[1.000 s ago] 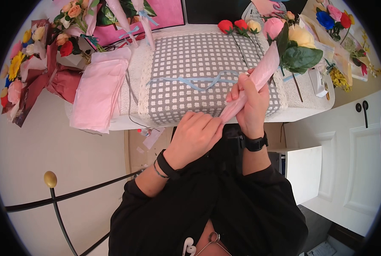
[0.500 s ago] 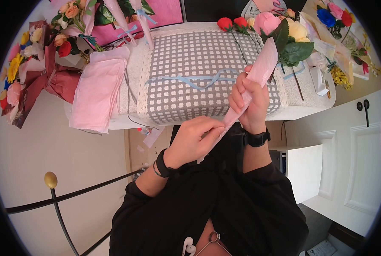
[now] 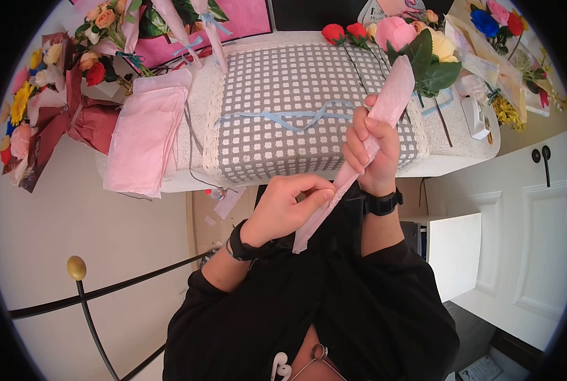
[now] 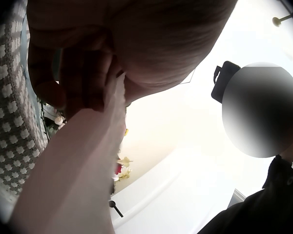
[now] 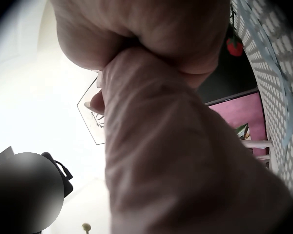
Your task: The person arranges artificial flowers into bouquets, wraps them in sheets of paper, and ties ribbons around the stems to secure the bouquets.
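Observation:
A pink artificial rose (image 3: 395, 33) with a dark green leaf (image 3: 420, 52) shows at the top of a slim pink paper wrap (image 3: 394, 89). My right hand (image 3: 375, 149) grips the wrap around its middle, fingers curled over it. Lower down, the thumb and forefinger of my left hand (image 3: 290, 206) pinch the wrap's edge. Its narrow tail (image 3: 305, 235) hangs below, in front of the black clothing. In the right wrist view the creased paper (image 5: 156, 141) fills the centre beneath the palm. The left wrist view shows the paper's thin edge (image 4: 112, 107) at the fingers.
A grey checked cloth (image 3: 277, 82) covers the table, with a light blue ribbon (image 3: 286, 120) across it. Pink paper sheets (image 3: 147, 133) are stacked at left. Red roses (image 3: 333, 34) and a pale yellow rose (image 3: 441, 46) lie at the back. Wrapped bouquets (image 3: 77, 117) stand on both sides.
The left hand has shifted its hold, and the wrap's narrow tail now extends below it. The wrap has tilted slightly more upright, with the right hand still gripping it.

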A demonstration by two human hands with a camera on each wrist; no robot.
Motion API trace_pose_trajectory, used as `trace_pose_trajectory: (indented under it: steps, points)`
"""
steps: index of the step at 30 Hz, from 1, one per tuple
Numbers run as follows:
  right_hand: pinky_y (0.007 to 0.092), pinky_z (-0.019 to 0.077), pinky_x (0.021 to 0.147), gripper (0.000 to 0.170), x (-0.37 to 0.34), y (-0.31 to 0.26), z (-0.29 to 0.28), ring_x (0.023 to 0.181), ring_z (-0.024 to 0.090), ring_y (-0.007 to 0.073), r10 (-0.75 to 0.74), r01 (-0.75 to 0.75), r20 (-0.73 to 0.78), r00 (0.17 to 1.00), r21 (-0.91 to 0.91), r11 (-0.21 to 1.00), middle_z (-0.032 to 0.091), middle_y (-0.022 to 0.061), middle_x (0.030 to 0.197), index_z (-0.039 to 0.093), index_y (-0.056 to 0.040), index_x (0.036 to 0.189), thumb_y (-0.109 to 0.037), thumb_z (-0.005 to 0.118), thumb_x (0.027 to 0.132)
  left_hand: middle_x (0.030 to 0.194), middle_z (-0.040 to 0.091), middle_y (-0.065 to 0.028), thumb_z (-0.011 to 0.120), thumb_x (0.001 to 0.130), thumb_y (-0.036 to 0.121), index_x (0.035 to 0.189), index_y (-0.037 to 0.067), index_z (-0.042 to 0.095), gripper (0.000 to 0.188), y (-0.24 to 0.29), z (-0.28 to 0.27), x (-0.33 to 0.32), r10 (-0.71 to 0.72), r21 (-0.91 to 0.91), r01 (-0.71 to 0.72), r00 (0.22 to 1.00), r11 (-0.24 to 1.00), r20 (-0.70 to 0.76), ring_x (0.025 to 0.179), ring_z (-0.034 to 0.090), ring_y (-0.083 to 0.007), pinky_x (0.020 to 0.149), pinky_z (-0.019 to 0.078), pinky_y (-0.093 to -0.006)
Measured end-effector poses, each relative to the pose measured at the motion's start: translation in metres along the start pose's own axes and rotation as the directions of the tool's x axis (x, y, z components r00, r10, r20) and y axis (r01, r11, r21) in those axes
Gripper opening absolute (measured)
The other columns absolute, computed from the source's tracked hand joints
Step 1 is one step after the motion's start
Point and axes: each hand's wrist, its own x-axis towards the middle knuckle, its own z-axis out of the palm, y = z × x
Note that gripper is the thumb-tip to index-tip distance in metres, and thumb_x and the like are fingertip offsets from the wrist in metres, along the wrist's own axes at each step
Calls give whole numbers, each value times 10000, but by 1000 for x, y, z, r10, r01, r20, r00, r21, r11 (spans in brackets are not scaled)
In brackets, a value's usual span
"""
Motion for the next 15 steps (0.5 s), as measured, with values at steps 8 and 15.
trace_pose_trajectory:
  steps: [8, 15]
  points:
    - [295, 380, 328, 330, -1, -1, -1, 421, 437, 151, 10, -10, 17, 1000, 20, 1000, 482, 82, 773, 437, -96, 1247, -67, 453, 918, 858, 719, -49, 667, 916, 99, 969, -25, 706, 141, -3, -1, -1, -16, -51, 17, 1000, 999, 11, 775, 632, -77, 712, 513, -243]
    - [297, 384, 321, 334, -2, 0, -2, 413, 442, 155, 24, -24, 16, 1000, 21, 999, 482, 86, 775, 435, -96, 1253, -66, 439, 920, 877, 716, -45, 663, 927, 98, 987, -27, 696, 142, -7, -1, -3, -48, -54, 49, 999, 997, 17, 787, 627, -71, 720, 515, -238]
